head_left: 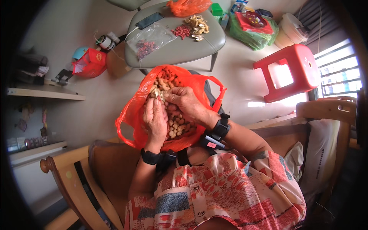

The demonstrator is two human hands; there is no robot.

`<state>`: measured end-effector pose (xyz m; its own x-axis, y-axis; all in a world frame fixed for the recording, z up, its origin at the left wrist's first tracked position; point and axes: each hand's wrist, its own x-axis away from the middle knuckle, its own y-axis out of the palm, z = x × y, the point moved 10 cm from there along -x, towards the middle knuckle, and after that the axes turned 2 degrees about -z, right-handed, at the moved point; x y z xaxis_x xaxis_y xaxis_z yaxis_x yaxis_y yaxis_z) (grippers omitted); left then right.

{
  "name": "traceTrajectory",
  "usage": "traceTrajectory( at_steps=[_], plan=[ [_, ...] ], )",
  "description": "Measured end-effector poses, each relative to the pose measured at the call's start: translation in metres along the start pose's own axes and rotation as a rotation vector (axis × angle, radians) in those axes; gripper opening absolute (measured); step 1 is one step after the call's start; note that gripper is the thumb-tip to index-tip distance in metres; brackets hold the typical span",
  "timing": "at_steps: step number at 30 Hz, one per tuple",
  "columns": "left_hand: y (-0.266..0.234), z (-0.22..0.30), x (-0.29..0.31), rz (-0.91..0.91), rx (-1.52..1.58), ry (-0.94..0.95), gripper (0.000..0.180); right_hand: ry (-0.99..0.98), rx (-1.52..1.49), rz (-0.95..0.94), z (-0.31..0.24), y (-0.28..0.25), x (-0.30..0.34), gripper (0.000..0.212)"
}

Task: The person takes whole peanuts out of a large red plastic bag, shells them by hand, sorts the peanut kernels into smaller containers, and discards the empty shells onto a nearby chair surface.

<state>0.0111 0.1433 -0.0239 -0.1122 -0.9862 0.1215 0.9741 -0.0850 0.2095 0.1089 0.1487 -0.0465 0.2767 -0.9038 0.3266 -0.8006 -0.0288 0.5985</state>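
Note:
An orange plastic bag [130, 126] full of unshelled peanuts [177, 125] lies open in my lap. Above it, my left hand [155, 117] and my right hand [186, 101] meet, fingertips pinched round a peanut [156, 93] whose pale shell looks cracked apart. On the grey padded seat ahead, red-skinned kernels [181, 32] form a small pile beside a heap of empty shells [199, 26]. A clear plastic bag [159, 36] there holds more dark red kernels [145, 48].
A phone [150, 20] on a cable and another orange bag [188, 7] share the seat [184, 50]. Right of it stand a red plastic stool [285, 73] and a green bag [253, 38] with things on top. To the left are a red bag [92, 63] and a shelf [50, 92].

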Motion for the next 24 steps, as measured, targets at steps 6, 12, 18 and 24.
traceTrajectory(
  at_steps=[6, 12, 18, 24],
  plan=[
    [0.005, 0.012, 0.000, -0.077, -0.367, 0.171, 0.019, -0.012, -0.004, 0.032, -0.002, -0.007, 0.004, 0.017],
    [0.043, 0.061, 0.026, -0.156, -1.203, 0.870, 0.016, 0.167, -0.251, 0.011, 0.014, -0.006, 0.007, 0.023],
    [0.004, 0.057, 0.006, -0.005, -0.671, 0.524, 0.018, 0.271, -0.439, -0.078, 0.015, 0.006, 0.006, 0.034],
    [-0.016, 0.023, 0.004, -0.133, 0.237, -0.068, 0.015, 0.299, -0.516, -0.142, 0.004, 0.011, 0.013, 0.033]
  ],
)
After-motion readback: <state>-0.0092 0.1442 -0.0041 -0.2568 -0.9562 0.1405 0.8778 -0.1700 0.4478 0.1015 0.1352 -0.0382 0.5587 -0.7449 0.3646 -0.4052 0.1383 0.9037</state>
